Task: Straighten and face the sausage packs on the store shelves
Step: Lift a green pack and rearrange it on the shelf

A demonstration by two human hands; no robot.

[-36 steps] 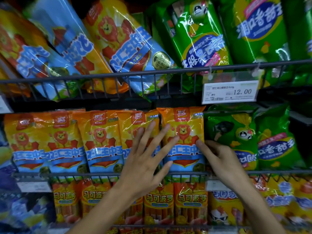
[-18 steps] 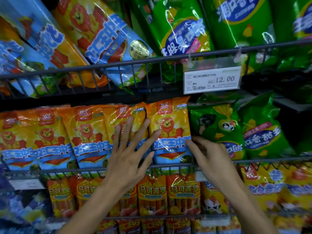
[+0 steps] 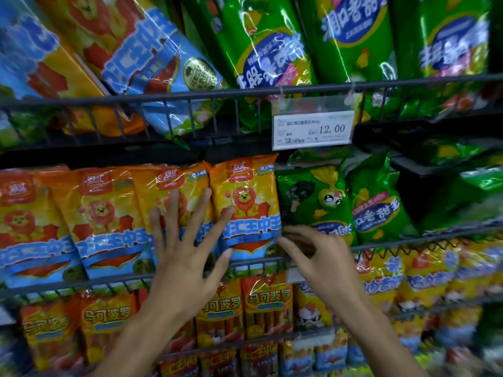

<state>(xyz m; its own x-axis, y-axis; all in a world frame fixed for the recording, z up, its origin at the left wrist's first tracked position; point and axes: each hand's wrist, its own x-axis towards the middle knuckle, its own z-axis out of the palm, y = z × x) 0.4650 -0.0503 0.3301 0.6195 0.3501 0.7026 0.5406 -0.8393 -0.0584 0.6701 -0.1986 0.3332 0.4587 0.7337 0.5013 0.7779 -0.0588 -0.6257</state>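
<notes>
Two hands work the middle shelf, and we take them from the left. Our left hand (image 3: 185, 257) lies flat with fingers spread and straight, pressing on the front of an orange lion pack (image 3: 177, 202); it holds nothing in a grip. More orange packs (image 3: 100, 221) stand in the row to the left of that hand, leaning a little. Just right of its fingertips stands the end orange pack (image 3: 245, 208), upright and label out, behind the wire rail (image 3: 109, 282). Our right hand (image 3: 324, 257) has its fingers curled at that pack's lower right edge, seemingly pinching it, with the green pack (image 3: 315, 202) just beyond its knuckles.

To do this step well, we judge that the flat palm should keep the neighbours from sliding while the right grip draws the end pack square to the rail, label forward. A light pull suits the slippery film; too hard and the leaning row may topple.
</notes>
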